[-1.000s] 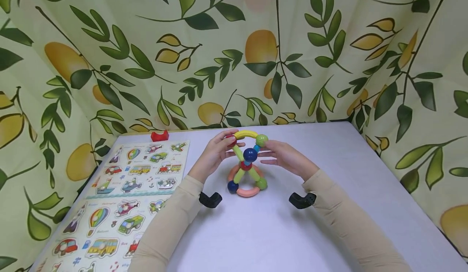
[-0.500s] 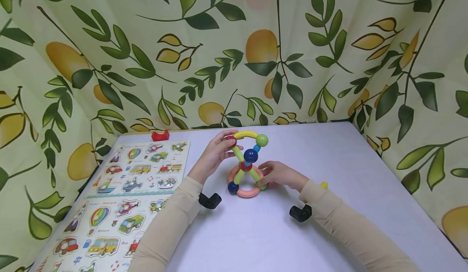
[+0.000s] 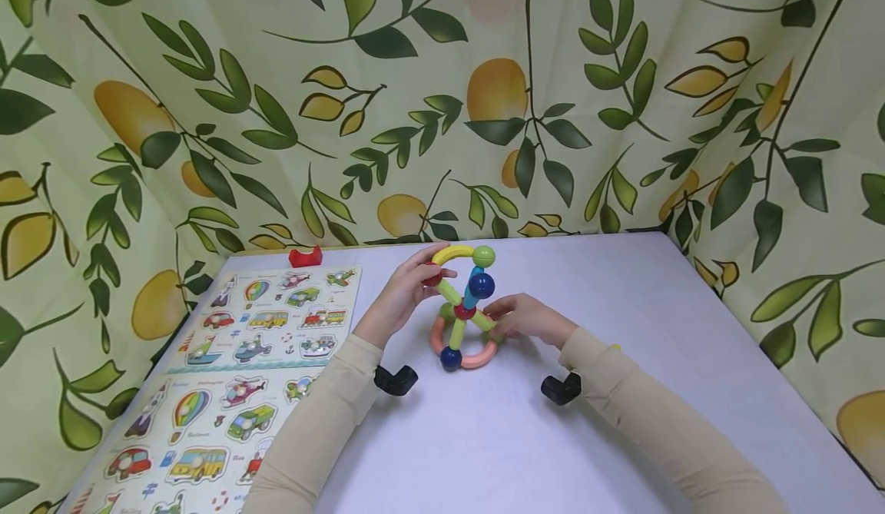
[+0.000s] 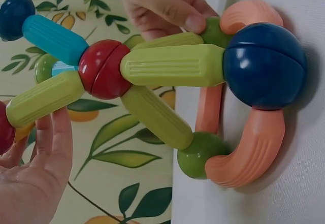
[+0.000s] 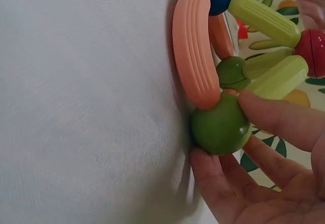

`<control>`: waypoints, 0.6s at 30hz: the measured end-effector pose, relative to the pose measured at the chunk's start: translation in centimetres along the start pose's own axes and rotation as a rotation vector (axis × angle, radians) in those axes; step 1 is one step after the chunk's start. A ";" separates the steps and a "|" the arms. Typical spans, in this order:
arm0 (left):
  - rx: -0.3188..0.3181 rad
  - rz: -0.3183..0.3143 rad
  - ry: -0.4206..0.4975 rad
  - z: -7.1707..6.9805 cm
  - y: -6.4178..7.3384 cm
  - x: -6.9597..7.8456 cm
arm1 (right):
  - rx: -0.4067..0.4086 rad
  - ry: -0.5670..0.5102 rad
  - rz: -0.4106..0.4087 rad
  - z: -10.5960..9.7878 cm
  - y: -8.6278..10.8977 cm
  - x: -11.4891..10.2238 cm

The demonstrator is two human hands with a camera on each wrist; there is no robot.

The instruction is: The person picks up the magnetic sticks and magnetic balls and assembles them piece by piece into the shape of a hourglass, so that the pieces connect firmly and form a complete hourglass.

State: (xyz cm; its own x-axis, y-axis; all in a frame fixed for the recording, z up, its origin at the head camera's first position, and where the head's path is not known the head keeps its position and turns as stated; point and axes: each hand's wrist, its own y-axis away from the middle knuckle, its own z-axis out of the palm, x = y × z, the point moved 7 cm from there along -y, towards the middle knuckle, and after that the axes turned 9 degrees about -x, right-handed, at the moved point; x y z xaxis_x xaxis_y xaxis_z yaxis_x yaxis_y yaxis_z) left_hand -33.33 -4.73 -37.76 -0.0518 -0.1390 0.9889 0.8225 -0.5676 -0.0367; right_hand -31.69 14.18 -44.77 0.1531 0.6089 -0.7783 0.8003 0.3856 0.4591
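A toy figure of magnetic rods and balls stands on the table, its red centre ball (image 4: pixel 105 69) joined to several light green rods (image 4: pixel 172 65). Its base is a ring of curved pink rods (image 5: pixel 192 49) with blue and green balls. On top are a curved yellow rod (image 3: pixel 452 253), a green ball (image 3: pixel 484 256) and a blue ball (image 3: pixel 482 286). My left hand (image 3: pixel 404 291) holds the red ball (image 3: pixel 432 274) at the upper left. With thumb and fingers, my right hand (image 3: pixel 532 320) pinches a green base ball (image 5: pixel 221 125).
Picture puzzle boards (image 3: pixel 270 318) with vehicle pieces lie on the left. A red block (image 3: pixel 306 257) sits at the back left edge. A small yellow piece (image 3: pixel 615 347) shows partly behind the right sleeve. A leaf-patterned curtain (image 3: pixel 442 114) hangs behind the table.
My right hand has moved down from the top green ball to a green base ball. The figure has turned: its front blue base ball shifted right, the top green ball slightly left.
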 end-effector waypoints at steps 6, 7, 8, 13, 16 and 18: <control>0.002 0.003 -0.010 0.1 0.3 0.0 | 0.042 0.004 0.011 -0.6 0.0 0.0; 0.001 0.004 -0.010 0.1 0.2 0.1 | 0.052 0.012 0.017 -1.0 0.3 0.1; -0.001 0.004 -0.009 0.2 0.2 0.1 | 0.061 0.020 0.024 -1.5 0.7 0.3; 0.000 0.006 -0.014 0.1 0.3 0.1 | 0.140 0.054 0.069 -6.3 4.6 3.0; 0.003 0.005 -0.021 0.0 0.3 0.1 | 0.181 0.064 0.120 -8.9 7.6 5.8; -0.001 0.004 -0.024 -0.1 0.4 0.1 | 0.184 0.080 0.178 -9.9 9.3 7.8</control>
State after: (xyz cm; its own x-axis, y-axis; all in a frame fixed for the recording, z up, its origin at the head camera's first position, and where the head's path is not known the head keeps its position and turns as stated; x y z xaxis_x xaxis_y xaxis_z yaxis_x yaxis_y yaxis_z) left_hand -33.07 -5.02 -37.66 -0.0348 -0.1215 0.9920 0.8221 -0.5679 -0.0407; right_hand -28.84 29.39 -42.35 0.2607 0.7115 -0.6525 0.8579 0.1392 0.4946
